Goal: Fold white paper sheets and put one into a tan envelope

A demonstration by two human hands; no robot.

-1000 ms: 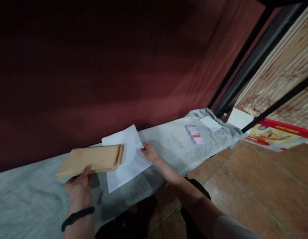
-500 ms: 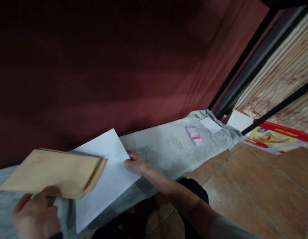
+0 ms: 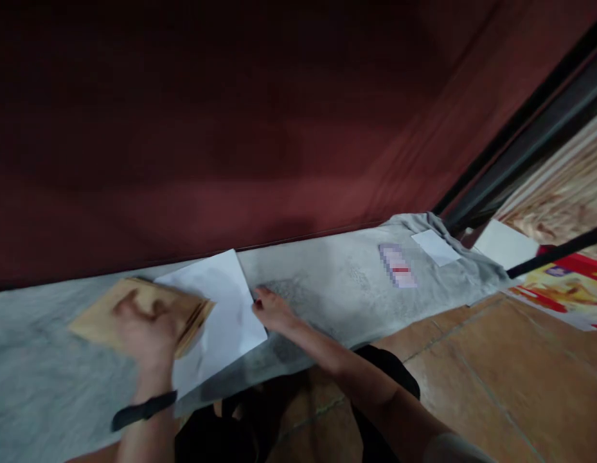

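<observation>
A stack of brown paper envelopes (image 3: 98, 321) lies over the left part of a sheet of white paper (image 3: 228, 321) on the grey cloth-covered ledge (image 3: 317, 276). My left hand (image 3: 146, 325), a dark band on its wrist, is on top of the stack with its fingers apart, somewhat smeared by motion. At the paper's right edge is my right hand (image 3: 274, 312), its fingers curled and closed on that edge. The far edge of the sheet shows beyond the envelopes; its left part is hidden beneath them.
A pixelated pinkish-purple item (image 3: 398, 265) and a small white card (image 3: 436, 247) lie further right on the ledge. A dark red panel (image 3: 231, 161) rises behind it. At the right are a white box-like piece (image 3: 505, 244), a colourful printed sheet (image 3: 568, 289) and a tiled floor (image 3: 520, 373).
My left hand has moved from the near edge of the envelopes to on top of them. The stack has come down onto the paper and ledge. My right hand stays at the paper's edge.
</observation>
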